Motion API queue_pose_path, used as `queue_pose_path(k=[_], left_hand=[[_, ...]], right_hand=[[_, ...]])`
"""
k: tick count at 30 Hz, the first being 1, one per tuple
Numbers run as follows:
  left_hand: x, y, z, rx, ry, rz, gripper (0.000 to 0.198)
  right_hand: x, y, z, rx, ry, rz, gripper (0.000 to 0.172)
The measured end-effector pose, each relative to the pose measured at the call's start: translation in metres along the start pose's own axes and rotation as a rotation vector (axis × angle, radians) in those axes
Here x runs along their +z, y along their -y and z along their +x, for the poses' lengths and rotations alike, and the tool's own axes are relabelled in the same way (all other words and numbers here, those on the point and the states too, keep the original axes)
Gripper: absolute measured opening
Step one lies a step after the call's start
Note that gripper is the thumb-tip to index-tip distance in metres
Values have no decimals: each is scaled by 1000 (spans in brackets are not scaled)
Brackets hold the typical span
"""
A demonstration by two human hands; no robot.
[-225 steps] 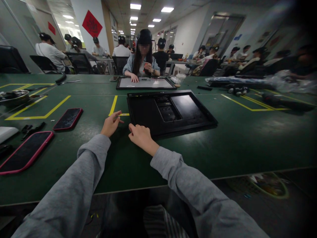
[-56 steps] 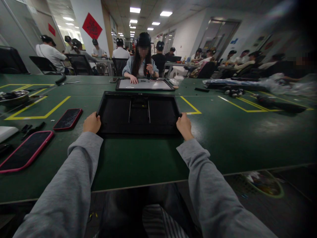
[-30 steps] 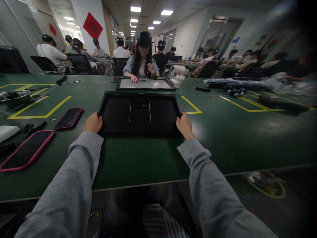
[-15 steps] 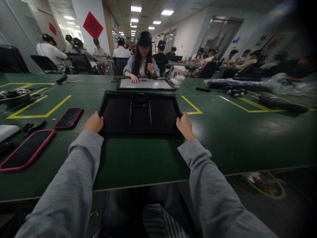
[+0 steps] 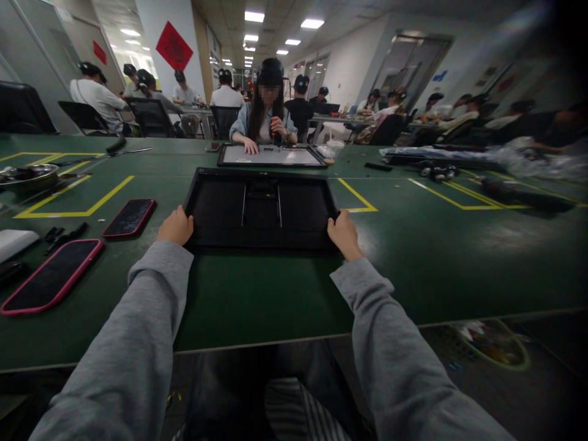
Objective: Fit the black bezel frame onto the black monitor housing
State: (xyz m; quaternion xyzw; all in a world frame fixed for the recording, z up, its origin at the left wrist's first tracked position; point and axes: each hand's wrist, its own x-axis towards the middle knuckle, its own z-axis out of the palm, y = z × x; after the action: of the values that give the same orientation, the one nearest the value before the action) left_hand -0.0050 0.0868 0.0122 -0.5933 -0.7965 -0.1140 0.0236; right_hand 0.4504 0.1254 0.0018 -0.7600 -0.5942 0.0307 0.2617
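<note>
Between my hands lies a black monitor back cover (image 5: 215, 208), its hollow inside facing up and two thin metal strips near its middle. My left hand (image 5: 176, 226) grips its left edge, fingers wrapped round the rim. The right edge is held the same way by my right hand (image 5: 344, 233). Most of the fingertips are hidden behind or under the cover. Just beyond it, a flat grey panel with a black frame (image 5: 280, 157) lies before a co-worker, who rests one hand on it and holds an orange-handled screwdriver (image 5: 274, 125) upright over it.
Two phones in pink cases (image 5: 52, 277) and a metal bowl (image 5: 28, 177) are on the left of the green table (image 5: 257, 300). Farther right lie clear plastic wrap (image 5: 528, 156) and a dark power tool (image 5: 523, 195). A plastic cup (image 5: 334, 146) stands near the panel.
My hands keep their grip on the back cover, with no clear movement of it. The whole view has shifted very slightly. Across the table, the co-worker's screwdriver shows more plainly.
</note>
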Motion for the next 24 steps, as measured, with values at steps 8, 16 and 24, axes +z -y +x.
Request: queue_pose_path(k=[8, 16, 24], left_hand=[[2, 1, 2, 12, 1, -11, 62], [-1, -1, -1, -3, 4, -13, 61], [1, 0, 0, 6, 2, 11, 59]], right_hand=[[-1, 1, -1, 10, 9, 8, 50], [-1, 0, -1, 1, 9, 2, 50], [1, -1, 0, -3, 11, -3, 51]])
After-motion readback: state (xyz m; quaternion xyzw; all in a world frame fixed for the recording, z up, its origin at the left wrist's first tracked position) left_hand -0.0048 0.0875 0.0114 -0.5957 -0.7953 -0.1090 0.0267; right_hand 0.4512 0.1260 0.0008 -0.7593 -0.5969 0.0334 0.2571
